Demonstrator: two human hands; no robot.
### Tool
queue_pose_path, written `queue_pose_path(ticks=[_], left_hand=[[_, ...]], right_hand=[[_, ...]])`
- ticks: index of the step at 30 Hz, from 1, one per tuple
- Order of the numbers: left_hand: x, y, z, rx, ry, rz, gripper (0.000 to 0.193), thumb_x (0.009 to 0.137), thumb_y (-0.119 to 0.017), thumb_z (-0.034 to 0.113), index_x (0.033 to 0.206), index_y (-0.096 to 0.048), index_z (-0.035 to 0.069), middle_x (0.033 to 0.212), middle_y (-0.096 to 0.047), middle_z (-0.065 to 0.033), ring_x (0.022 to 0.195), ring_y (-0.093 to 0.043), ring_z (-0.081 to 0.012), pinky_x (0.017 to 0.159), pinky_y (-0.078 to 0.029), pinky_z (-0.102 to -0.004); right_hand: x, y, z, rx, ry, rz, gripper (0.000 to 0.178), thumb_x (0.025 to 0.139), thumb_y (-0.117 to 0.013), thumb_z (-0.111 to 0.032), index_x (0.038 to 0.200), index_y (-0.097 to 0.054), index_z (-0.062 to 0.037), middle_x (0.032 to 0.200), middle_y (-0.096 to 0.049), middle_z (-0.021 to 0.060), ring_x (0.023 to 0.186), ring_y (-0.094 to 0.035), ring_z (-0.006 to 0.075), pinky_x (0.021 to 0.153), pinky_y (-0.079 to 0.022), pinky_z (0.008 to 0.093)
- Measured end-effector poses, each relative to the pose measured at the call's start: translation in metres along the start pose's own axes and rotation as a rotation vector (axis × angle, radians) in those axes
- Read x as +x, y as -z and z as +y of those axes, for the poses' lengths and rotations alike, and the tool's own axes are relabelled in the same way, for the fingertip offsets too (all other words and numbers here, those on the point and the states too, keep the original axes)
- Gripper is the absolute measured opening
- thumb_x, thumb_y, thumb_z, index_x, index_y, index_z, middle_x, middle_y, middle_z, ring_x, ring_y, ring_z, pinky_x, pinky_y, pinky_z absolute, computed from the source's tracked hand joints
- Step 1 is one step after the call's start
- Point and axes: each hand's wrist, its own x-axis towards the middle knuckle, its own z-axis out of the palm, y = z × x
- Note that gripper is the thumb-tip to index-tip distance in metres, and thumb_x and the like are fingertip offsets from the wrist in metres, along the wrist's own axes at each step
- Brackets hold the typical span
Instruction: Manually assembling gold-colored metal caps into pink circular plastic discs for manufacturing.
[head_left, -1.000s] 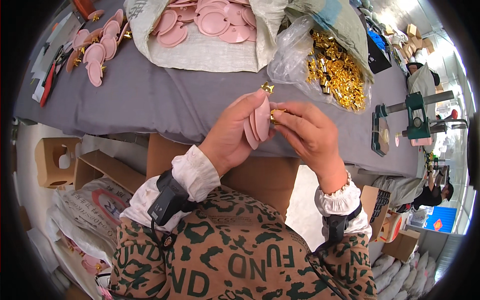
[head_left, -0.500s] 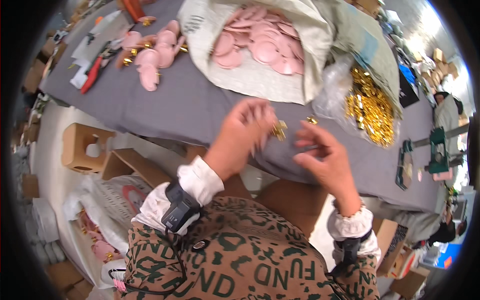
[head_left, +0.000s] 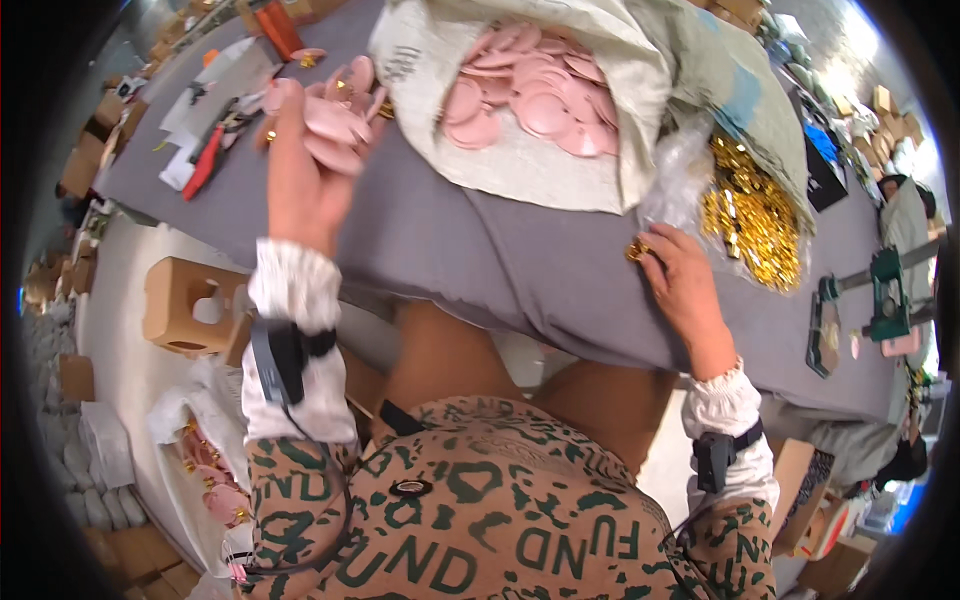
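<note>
Upper left: left hand [head_left: 303, 195] at thin round pink discs [head_left: 335, 120], grip unclear from here; best lower gently. Right of centre: right hand [head_left: 684, 275], fingers pinching small shiny gold piece [head_left: 635, 251].

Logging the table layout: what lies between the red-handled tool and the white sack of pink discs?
The head view shows a cluster of pink discs there, with the left hand at it.

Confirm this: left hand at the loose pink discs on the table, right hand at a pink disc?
Not quite: in the head view, the right hand is at a gold piece, not a disc. The left hand is at the loose pink discs.
</note>
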Motion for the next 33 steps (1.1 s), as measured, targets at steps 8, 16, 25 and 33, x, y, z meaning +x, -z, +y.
queue_pose_path(ticks=[8,16,25,33], left_hand=[[-0.118,-0.043,-0.130,-0.529,0.824,-0.099,0.049,0.093,-0.056,0.053,0.112,-0.056,0.008,0.121,-0.061,-0.0146,0.111,-0.059,-0.0307,0.089,-0.052,-0.0465],[-0.131,-0.055,-0.148,-0.326,0.837,-0.184,0.055,0.095,-0.053,0.052,0.123,-0.052,0.005,0.123,-0.059,-0.0131,0.109,-0.060,-0.0265,0.088,-0.052,-0.0422],[-0.133,-0.059,-0.141,-0.043,0.778,-0.387,0.055,0.097,-0.051,0.049,0.122,-0.053,0.000,0.107,-0.061,-0.0072,0.090,-0.061,-0.0131,0.074,-0.052,-0.0266],[-0.138,-0.057,-0.133,0.032,0.795,-0.382,0.051,0.098,-0.052,0.045,0.120,-0.055,-0.001,0.104,-0.061,-0.0063,0.088,-0.061,-0.0113,0.073,-0.052,-0.0235]], right_hand=[[-0.007,0.006,-0.014,0.073,0.117,-0.036,0.030,0.076,-0.069,-0.005,0.106,-0.067,-0.0048,0.100,-0.066,0.0120,0.098,-0.060,0.0305,0.085,-0.050,0.0385],[-0.019,0.013,-0.029,0.499,-0.337,-0.071,0.023,0.077,-0.074,-0.005,0.099,-0.069,-0.0012,0.098,-0.068,0.0093,0.080,-0.065,0.0161,0.073,-0.052,0.0274],[-0.009,0.039,-0.056,0.688,-0.063,-0.204,0.018,0.081,-0.070,-0.003,0.099,-0.073,-0.0052,0.086,-0.070,0.0082,0.076,-0.067,0.0190,0.068,-0.051,0.0277],[-0.004,0.047,-0.057,0.485,0.084,-0.241,0.017,0.079,-0.071,-0.003,0.095,-0.074,-0.0061,0.083,-0.071,0.0086,0.071,-0.068,0.0211,0.064,-0.052,0.0291]])
